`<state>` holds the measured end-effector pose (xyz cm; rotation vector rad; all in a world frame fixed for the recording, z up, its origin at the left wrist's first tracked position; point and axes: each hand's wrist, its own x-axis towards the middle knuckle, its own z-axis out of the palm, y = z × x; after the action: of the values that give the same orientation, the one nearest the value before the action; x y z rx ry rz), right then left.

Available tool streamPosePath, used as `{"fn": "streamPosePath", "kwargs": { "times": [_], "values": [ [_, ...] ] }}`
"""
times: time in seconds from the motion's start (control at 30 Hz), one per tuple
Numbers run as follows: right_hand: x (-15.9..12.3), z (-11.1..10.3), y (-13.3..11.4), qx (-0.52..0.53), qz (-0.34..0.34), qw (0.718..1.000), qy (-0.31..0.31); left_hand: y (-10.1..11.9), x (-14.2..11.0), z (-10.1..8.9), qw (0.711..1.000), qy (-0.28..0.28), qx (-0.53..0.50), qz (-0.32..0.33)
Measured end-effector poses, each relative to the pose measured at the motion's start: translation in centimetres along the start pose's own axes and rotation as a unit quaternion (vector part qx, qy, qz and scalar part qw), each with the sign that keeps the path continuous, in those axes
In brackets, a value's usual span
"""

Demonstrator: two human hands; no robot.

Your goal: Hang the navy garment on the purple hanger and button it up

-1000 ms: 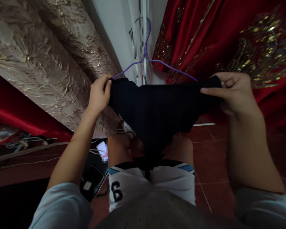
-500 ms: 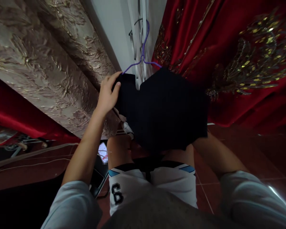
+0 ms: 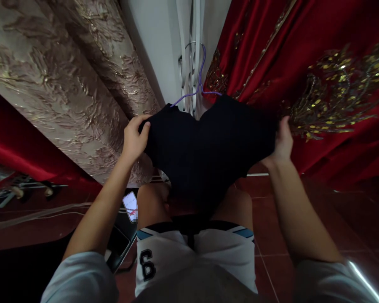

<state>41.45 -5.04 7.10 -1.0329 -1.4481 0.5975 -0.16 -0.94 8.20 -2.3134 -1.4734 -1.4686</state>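
A dark, nearly black garment [image 3: 205,143], apparently a top, hangs from a purple hanger [image 3: 189,94] in front of me. My left hand [image 3: 136,136] grips its left edge just below the shoulder, thumb on top and fingers behind the cloth. At the opposite edge, my right hand [image 3: 281,143] has hold of the other side, thumb up and fingers partly hidden behind the fabric. The cloth is spread between both hands. Its lower part drops toward my knees and is too dark to make out in detail.
Pink-beige embossed cloth [image 3: 91,97] hangs on the left. Red satin with gold sequins [image 3: 334,88] hangs on the right. White straps [image 3: 194,63] run down behind the hanger. A lit phone [image 3: 130,206] lies beside my left knee, above the red tiled floor [image 3: 271,219].
My right hand has come out from beneath the garment to its right edge. My left hand has slid down and outward from the shoulder, and the cloth is spread wider.
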Motion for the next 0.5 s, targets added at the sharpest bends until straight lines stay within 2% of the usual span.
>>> {"fn": "streamPosePath", "kwargs": {
  "times": [0.13,0.3,0.4,0.5],
  "values": [
    [0.1,0.1,-0.6,0.088,0.082,0.989,0.083,0.7,-0.3,0.3,0.999,0.037,0.006,0.008],
    [0.5,1.8,-3.2,0.179,0.044,0.959,0.215,3.6,-0.4,-0.4,0.996,0.071,0.030,0.046],
    [-0.1,2.7,-4.4,0.144,0.015,0.956,0.255,5.4,-0.8,-1.2,0.994,0.090,0.032,0.050],
    [-2.6,3.5,-5.9,0.053,-0.025,0.952,0.300,7.5,-1.2,-2.0,0.997,0.060,-0.041,0.033]
  ]
}}
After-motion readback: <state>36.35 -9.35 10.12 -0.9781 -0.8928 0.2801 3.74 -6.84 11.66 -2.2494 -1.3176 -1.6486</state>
